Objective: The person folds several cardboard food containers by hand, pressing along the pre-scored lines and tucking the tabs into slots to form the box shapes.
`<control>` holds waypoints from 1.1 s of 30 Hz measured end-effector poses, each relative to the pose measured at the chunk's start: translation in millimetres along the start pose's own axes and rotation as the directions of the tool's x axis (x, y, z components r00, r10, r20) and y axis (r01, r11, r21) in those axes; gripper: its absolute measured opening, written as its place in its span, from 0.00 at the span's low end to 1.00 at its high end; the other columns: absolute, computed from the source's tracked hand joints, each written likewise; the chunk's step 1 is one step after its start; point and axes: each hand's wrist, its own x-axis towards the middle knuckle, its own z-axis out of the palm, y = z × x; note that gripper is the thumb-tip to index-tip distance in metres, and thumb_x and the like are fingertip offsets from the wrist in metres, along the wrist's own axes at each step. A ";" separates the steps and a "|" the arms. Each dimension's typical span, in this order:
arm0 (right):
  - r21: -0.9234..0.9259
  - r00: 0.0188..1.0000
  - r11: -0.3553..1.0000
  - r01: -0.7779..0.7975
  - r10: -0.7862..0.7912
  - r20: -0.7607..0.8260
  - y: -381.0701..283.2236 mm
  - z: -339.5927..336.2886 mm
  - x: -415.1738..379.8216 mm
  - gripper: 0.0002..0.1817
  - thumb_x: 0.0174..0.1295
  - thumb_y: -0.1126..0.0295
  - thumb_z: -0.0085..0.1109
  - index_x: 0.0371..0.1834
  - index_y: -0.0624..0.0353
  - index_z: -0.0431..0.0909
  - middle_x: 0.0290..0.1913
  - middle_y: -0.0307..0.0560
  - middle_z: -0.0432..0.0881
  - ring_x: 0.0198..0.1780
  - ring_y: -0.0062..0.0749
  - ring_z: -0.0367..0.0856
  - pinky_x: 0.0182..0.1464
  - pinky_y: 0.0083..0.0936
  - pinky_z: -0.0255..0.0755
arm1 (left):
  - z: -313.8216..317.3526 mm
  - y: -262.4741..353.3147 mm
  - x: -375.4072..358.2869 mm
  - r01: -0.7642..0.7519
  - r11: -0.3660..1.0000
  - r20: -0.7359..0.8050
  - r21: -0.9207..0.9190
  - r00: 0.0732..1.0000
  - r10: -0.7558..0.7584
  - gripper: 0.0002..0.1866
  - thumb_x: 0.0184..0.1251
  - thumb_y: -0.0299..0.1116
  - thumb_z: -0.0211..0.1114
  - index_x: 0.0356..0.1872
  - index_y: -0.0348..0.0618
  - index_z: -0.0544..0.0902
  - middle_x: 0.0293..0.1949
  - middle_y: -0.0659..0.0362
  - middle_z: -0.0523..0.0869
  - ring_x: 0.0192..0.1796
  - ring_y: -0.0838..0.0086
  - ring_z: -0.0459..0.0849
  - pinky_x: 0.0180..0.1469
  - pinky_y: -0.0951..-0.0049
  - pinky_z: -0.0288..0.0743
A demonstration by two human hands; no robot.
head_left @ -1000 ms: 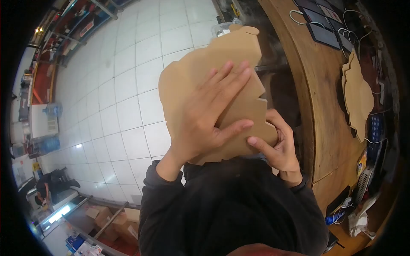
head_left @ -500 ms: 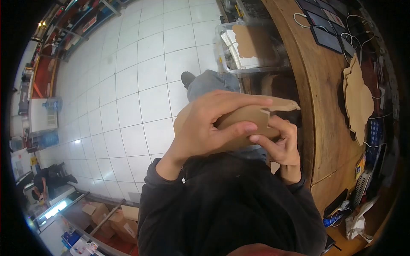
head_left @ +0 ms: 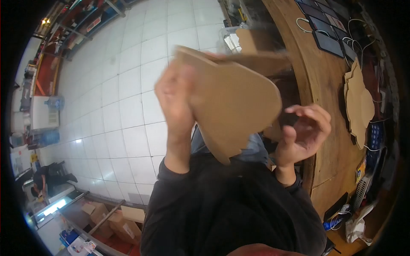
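Observation:
Brown cardboard cut-outs (head_left: 239, 96), with curved and notched edges, are held up in front of my body. My left hand (head_left: 176, 91) grips them at their left side, its fingers slightly blurred. To the right of the cardboard is my right hand (head_left: 305, 132), its fingers curled but apart and nothing between them. It is not touching the cardboard. Another stack of shaped cardboard (head_left: 358, 104) lies on the wooden table (head_left: 318, 170) at the right.
Phones or tablets (head_left: 326, 42) with white cables lie at the table's far end. A plastic bin (head_left: 230, 40) with cardboard stands beside the table. Cardboard boxes (head_left: 124, 224) sit on a lower-left shelf. A person (head_left: 42, 179) is at far left.
My left hand has lifted and turned the cardboard, so a broad flat face now shows. My right hand has let go and moved right, its fingers opened.

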 end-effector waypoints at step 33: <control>-0.166 0.888 0.983 0.079 0.007 0.461 13.5 -1.0 35.4 0.22 0.41 0.82 0.72 0.43 0.59 0.81 0.48 0.55 0.76 0.50 0.48 0.81 0.48 0.32 0.78 | -125.7 37.1 -6.1 -0.304 0.932 0.327 0.198 0.917 0.230 0.28 0.74 0.52 0.43 0.60 0.40 0.72 0.60 0.44 0.77 0.65 0.54 0.74 0.63 0.54 0.67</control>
